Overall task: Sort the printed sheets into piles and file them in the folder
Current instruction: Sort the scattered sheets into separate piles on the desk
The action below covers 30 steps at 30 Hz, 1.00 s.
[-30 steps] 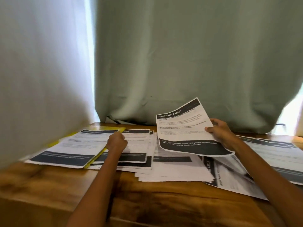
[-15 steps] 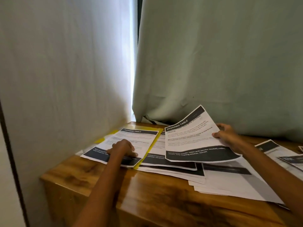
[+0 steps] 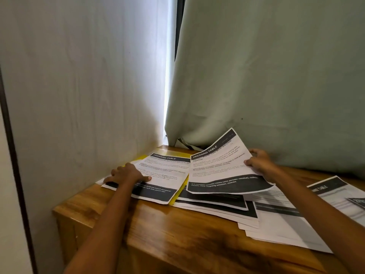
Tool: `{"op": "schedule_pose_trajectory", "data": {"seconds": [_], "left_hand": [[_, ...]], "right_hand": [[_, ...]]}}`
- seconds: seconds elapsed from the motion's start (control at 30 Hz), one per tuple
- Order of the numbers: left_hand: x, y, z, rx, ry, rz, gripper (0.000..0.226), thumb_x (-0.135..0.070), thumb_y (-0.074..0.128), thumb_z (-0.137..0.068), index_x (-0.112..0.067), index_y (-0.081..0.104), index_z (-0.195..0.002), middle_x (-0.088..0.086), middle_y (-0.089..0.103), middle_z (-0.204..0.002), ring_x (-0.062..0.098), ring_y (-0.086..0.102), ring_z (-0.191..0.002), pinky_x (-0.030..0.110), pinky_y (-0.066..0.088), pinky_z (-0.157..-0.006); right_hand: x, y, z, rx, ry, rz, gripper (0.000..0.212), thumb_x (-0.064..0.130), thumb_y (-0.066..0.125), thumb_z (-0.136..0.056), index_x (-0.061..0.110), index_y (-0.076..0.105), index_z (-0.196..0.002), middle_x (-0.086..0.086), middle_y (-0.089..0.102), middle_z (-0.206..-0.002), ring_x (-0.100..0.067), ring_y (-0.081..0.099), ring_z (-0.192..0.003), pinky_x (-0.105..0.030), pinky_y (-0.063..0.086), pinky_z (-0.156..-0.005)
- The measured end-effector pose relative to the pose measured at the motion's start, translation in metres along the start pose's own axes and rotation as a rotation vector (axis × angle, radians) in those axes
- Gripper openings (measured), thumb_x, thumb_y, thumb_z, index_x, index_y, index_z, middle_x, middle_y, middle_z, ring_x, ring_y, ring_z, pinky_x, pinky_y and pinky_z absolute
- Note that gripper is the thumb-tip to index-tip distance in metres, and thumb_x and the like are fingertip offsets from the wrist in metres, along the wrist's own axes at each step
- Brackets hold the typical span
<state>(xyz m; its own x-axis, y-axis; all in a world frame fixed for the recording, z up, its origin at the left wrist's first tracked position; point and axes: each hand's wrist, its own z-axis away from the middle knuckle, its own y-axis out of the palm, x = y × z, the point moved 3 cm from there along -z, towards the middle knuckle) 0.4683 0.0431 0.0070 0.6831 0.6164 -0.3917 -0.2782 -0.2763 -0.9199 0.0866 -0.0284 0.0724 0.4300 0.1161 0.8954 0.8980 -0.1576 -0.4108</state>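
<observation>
A printed sheet headed "DRESSING TABLE" [image 3: 221, 167] is lifted off the table, tilted, pinched at its right edge by my right hand [image 3: 259, 162]. My left hand [image 3: 126, 175] presses flat on another "DRESSING TABLE" sheet [image 3: 167, 175] that lies on the yellow folder [image 3: 178, 192] at the table's left corner. Only the folder's yellow edges show around that sheet. A loose spread of several more printed sheets [image 3: 227, 206] lies under and right of the lifted one.
The wooden table [image 3: 177, 234] ends at a front edge close to me and a left corner. A pale curtain [image 3: 79, 95] hangs at the left and a green curtain [image 3: 276, 76] behind. More sheets [image 3: 335, 194] reach the right frame edge.
My left hand slid from the middle pile onto the sheet on the yellow folder. My right hand carried the lifted sheet left, toward the folder. The view swung left.
</observation>
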Motion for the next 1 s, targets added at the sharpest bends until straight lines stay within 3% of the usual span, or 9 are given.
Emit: {"op": "schedule_pose_trajectory", "data": {"seconds": [0.13, 0.3, 0.4, 0.5, 0.63, 0.77, 1.0], "left_hand": [[-0.005, -0.004, 0.004, -0.018, 0.006, 0.026, 0.078, -0.054, 0.070, -0.075, -0.014, 0.039, -0.134, 0.016, 0.037, -0.142, 0.036, 0.029, -0.134, 0.063, 0.016, -0.108], [-0.020, -0.016, 0.010, -0.021, 0.062, 0.102, 0.050, -0.042, 0.053, -0.092, -0.010, 0.044, -0.130, 0.017, 0.040, -0.141, 0.037, 0.030, -0.133, 0.062, 0.012, -0.110], [-0.024, -0.010, 0.003, 0.060, 0.134, 0.061, 0.059, -0.047, 0.054, -0.090, -0.009, 0.041, -0.133, 0.015, 0.042, -0.141, 0.036, 0.036, -0.131, 0.056, 0.023, -0.110], [-0.022, 0.007, -0.008, 0.168, 0.155, -0.011, 0.079, -0.062, 0.064, -0.074, -0.013, 0.043, -0.132, 0.011, 0.045, -0.140, 0.033, 0.040, -0.128, 0.051, 0.033, -0.106], [-0.019, 0.009, 0.004, 0.113, 0.170, -0.044, 0.072, -0.057, 0.066, -0.075, -0.015, 0.044, -0.129, 0.011, 0.042, -0.140, 0.034, 0.034, -0.131, 0.053, 0.027, -0.108], [-0.036, -0.001, 0.025, -0.005, 0.200, 0.051, 0.050, -0.036, 0.061, -0.088, -0.017, 0.046, -0.132, 0.011, 0.037, -0.143, 0.035, 0.028, -0.134, 0.059, 0.016, -0.110], [-0.127, 0.019, 0.082, -0.054, 0.468, 0.367, 0.026, -0.026, 0.060, -0.090, -0.011, 0.060, -0.112, 0.011, 0.057, -0.121, 0.029, 0.048, -0.116, 0.044, 0.036, -0.099]], "right_hand": [[0.018, 0.035, 0.005, -0.018, -0.042, 0.010, 0.040, -0.011, 0.048, -0.086, 0.004, 0.050, -0.124, -0.014, 0.057, -0.124, -0.026, 0.054, -0.102, -0.033, 0.047, -0.081], [0.041, 0.111, 0.023, 0.083, -0.066, -0.033, 0.037, -0.005, 0.041, -0.091, 0.006, 0.041, -0.127, -0.012, 0.054, -0.124, -0.026, 0.055, -0.107, -0.033, 0.049, -0.084], [0.051, 0.152, 0.032, 0.209, -0.031, -0.037, 0.046, 0.003, 0.052, -0.090, 0.004, 0.037, -0.133, -0.009, 0.052, -0.127, -0.028, 0.053, -0.114, -0.034, 0.050, -0.091], [0.056, 0.169, 0.039, 0.359, 0.034, -0.023, 0.056, 0.014, 0.061, -0.088, 0.006, 0.033, -0.137, -0.014, 0.045, -0.137, -0.028, 0.049, -0.120, -0.040, 0.048, -0.098], [0.055, 0.143, 0.035, 0.263, 0.004, -0.078, 0.067, 0.019, 0.059, -0.091, 0.010, 0.022, -0.145, -0.011, 0.033, -0.146, -0.027, 0.043, -0.126, -0.037, 0.046, -0.098], [0.040, 0.089, 0.024, 0.176, -0.024, -0.106, 0.054, 0.014, 0.057, -0.092, 0.013, 0.034, -0.140, -0.012, 0.041, -0.140, -0.024, 0.050, -0.117, -0.033, 0.051, -0.088], [-0.009, -0.010, 0.024, 0.107, -0.036, 0.063, 0.042, 0.009, 0.060, -0.089, 0.015, 0.048, -0.129, -0.010, 0.053, -0.127, -0.023, 0.055, -0.108, -0.028, 0.047, -0.076]]}}
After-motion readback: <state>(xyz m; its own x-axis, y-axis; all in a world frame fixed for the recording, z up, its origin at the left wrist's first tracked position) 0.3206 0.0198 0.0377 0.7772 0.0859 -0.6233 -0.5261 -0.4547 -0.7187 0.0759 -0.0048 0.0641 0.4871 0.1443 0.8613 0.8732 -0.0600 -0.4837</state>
